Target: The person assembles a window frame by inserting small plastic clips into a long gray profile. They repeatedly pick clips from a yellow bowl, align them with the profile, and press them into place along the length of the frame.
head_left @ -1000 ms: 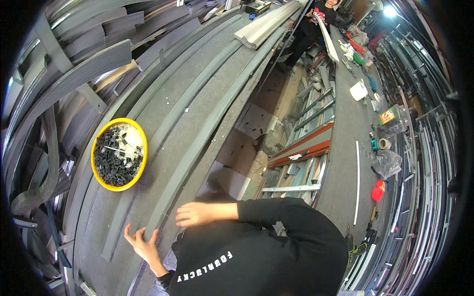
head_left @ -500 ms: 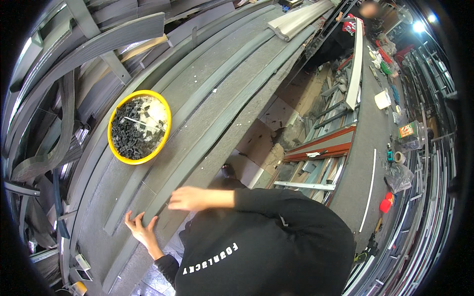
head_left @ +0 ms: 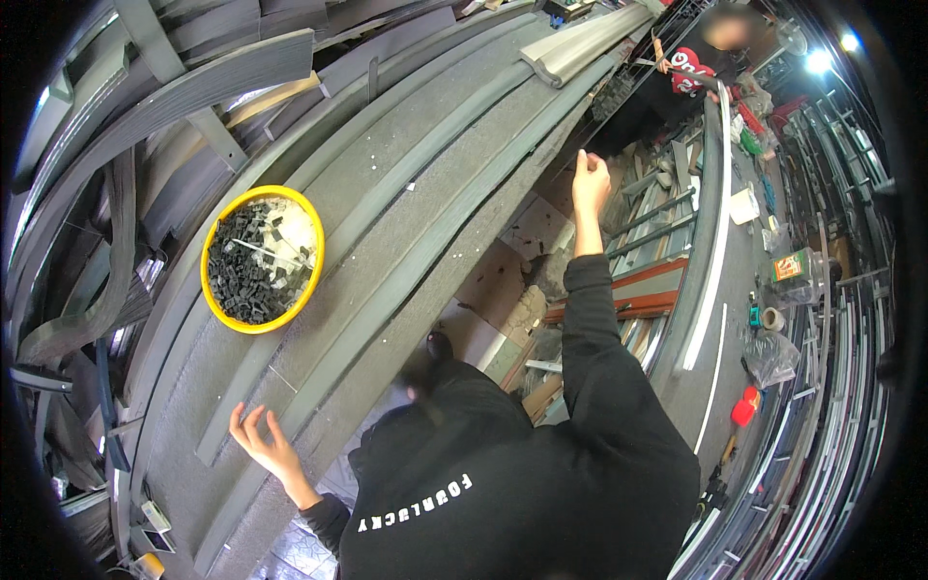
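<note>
My left hand is above the near end of the grey workbench, its fingers spread and slightly bent, with nothing in them. Close beside it runs a long flat grey strip lengthwise along the bench. My right hand is raised past the bench's right edge, arm stretched forward. Its fingers are curled together; whatever they may pinch is too small to make out. A yellow-rimmed basin on the bench, beyond my left hand, holds small black pieces and white ones.
Stacked grey profiles crowd the left side. A pale moulded profile lies across the far bench end. Another person stands far right, holding a long strip. A second bench there bears a plastic jar and a red-headed mallet.
My right hand has swung from beside the left hand, over the strip, far forward and right. My left hand has shifted slightly left, fingers apart. The other person's long strip has come nearer.
</note>
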`<state>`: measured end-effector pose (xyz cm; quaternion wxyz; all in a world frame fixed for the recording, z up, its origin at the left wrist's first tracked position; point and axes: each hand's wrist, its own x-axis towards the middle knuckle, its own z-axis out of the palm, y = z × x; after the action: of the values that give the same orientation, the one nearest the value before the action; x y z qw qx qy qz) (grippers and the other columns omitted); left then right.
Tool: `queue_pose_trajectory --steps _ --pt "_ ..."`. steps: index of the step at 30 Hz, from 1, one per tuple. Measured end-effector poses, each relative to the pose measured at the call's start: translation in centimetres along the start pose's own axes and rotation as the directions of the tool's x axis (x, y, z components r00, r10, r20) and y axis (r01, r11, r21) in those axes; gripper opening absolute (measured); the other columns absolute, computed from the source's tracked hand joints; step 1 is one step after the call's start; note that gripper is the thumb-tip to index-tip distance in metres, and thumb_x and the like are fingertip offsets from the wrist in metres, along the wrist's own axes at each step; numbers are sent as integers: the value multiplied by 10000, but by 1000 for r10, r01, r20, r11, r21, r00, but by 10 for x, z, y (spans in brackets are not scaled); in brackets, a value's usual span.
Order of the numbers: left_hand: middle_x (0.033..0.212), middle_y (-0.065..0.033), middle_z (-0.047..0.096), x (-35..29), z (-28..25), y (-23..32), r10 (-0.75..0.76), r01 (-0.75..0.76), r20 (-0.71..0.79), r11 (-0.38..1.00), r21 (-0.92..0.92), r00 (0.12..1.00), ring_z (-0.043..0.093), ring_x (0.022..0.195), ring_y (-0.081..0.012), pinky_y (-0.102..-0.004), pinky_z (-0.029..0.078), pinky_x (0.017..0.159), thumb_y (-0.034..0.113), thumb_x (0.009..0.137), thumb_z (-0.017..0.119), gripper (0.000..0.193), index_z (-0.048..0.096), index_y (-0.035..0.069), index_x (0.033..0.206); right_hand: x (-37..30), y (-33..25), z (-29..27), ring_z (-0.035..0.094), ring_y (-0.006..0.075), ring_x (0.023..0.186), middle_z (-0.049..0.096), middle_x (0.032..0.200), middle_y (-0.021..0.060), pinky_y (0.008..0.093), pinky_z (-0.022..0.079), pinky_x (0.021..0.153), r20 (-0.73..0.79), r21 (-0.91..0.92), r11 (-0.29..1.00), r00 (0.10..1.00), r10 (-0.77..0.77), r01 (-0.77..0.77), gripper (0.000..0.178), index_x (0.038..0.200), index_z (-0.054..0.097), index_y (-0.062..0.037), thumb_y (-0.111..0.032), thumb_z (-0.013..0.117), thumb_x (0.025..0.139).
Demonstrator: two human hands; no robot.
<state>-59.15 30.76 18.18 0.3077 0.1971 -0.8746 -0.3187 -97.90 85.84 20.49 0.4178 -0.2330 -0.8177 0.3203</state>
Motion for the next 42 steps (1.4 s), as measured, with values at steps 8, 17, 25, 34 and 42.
queue_pose_trajectory --steps 8,17,25,34,42 --pt "1220 -119 563 9 44 58 165 -156 61 980 -127 984 560 935 -253 -396 469 842 295 938 623 279 701 48 834 12 33 13 737 227 817 758 872 133 347 548 793 213 127 990 976 35 -63 258 1008 745 13 -209 733 876" --pt "1196 -148 565 22 93 115 266 -183 213 921 -343 940 585 927 -264 -407 481 852 230 943 567 258 709 34 854 -36 -19 -70 712 222 774 745 859 149 346 542 749 232 91 996 973 -1 -21 180 928 760 -9 -169 743 850" --pt "1141 -143 641 38 143 184 475 -156 455 801 -578 753 608 1089 -323 -423 462 929 191 888 614 174 711 66 957 -86 -110 -156 698 214 796 738 859 122 336 523 734 495 93 994 869 -4 -48 146 849 760 -49 -176 796 787" --pt "1305 -188 544 47 151 251 673 84 524 571 -817 521 504 1250 -322 -428 387 1069 228 904 650 334 622 43 1181 -127 -191 -191 638 117 699 690 850 89 217 477 588 910 349 644 83 -406 -680 93 1016 523 -19 -29 601 966" --pt "1005 -89 696 48 39 136 523 729 833 496 -472 183 651 827 -150 -272 517 678 301 1041 495 366 676 -14 990 18 -99 -198 349 96 599 378 693 0 244 339 533 543 775 -216 801 -254 -594 113 994 456 -12 -102 435 1059"
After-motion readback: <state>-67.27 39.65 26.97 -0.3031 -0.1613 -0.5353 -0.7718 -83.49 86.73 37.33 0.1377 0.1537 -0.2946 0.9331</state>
